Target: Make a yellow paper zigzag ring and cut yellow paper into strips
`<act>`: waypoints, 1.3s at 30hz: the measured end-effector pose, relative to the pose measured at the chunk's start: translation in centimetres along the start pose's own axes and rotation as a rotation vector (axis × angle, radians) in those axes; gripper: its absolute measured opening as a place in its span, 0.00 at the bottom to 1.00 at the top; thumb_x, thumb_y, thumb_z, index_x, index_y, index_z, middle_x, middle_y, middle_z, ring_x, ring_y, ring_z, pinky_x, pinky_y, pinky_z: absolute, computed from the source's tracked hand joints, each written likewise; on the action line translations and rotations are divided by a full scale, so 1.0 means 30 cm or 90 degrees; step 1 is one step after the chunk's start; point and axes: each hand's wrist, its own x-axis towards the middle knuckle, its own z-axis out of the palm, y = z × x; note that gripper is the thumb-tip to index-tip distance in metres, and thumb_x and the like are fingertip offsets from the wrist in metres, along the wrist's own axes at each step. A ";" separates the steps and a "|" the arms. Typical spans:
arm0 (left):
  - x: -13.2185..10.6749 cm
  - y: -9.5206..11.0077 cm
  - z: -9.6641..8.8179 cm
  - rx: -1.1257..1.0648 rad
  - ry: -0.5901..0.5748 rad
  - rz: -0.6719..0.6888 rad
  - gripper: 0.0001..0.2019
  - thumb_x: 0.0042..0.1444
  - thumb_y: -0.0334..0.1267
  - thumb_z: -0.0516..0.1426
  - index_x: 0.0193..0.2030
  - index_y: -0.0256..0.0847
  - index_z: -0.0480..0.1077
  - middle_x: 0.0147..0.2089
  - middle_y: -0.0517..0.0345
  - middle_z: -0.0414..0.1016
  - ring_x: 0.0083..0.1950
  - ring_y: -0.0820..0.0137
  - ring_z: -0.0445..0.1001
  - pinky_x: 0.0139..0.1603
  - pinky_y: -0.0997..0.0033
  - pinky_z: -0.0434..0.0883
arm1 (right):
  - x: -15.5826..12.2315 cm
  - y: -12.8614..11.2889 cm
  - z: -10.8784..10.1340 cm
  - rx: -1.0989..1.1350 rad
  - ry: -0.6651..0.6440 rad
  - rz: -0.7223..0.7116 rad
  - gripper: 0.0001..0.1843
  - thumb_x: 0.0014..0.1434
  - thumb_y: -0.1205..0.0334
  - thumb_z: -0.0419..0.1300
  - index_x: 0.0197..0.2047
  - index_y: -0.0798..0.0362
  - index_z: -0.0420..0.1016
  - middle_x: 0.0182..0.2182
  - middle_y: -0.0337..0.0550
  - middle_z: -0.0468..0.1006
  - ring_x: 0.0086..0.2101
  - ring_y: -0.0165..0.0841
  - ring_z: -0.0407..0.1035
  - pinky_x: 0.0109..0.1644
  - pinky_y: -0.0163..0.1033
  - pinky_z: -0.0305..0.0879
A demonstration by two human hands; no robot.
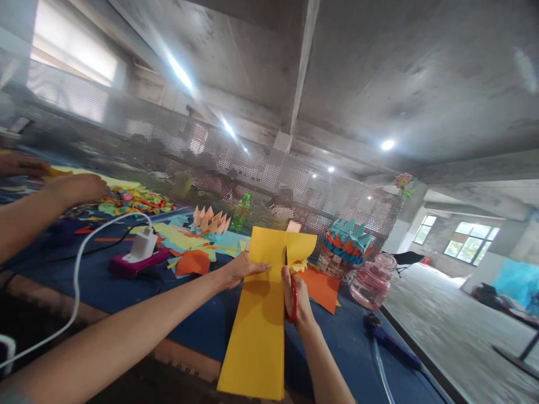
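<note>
A long sheet of yellow paper (pixel 256 325) hangs upright in front of me, its lower end past the table's front edge. My left hand (pixel 244 270) pinches its left side, thumb across the front. My right hand (pixel 297 297) grips red-handled scissors (pixel 293 303). Their dark blade lies in a cut running up the sheet, and the strip on the right curls away toward the top. Behind my right hand lie orange paper (pixel 322 289) and a small piece of yellow folded paper (pixel 300 265).
On the blue table (pixel 197 314) stand a purple power strip (pixel 137 262) with a white charger (pixel 144 244), a pink jar (pixel 371 283), a folded-paper basket (pixel 343 249), a green bottle (pixel 241 213) and a glue gun (pixel 389 339). Another person's hand (pixel 82 188) works at the left near paper scraps (pixel 138 199).
</note>
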 end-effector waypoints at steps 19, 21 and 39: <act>-0.003 0.000 0.014 -0.007 -0.005 -0.013 0.24 0.37 0.39 0.70 0.44 0.38 0.76 0.46 0.50 0.79 0.43 0.61 0.78 0.45 0.65 0.73 | 0.009 0.004 -0.004 -0.002 0.028 -0.023 0.28 0.58 0.37 0.48 0.23 0.54 0.63 0.20 0.38 0.66 0.24 0.30 0.59 0.27 0.34 0.51; -0.007 0.004 0.020 -0.008 -0.003 -0.024 0.23 0.37 0.39 0.70 0.44 0.38 0.76 0.46 0.50 0.79 0.43 0.62 0.78 0.45 0.65 0.73 | 0.007 -0.001 -0.008 -0.024 0.034 -0.031 0.27 0.59 0.38 0.48 0.24 0.54 0.64 0.20 0.38 0.67 0.25 0.30 0.60 0.28 0.34 0.52; -0.015 -0.002 0.041 -0.005 0.016 -0.049 0.26 0.34 0.39 0.71 0.44 0.38 0.76 0.47 0.48 0.79 0.43 0.60 0.77 0.46 0.63 0.72 | 0.009 -0.007 -0.013 0.009 0.050 0.000 0.24 0.58 0.41 0.51 0.22 0.53 0.60 0.20 0.36 0.61 0.24 0.29 0.56 0.27 0.35 0.50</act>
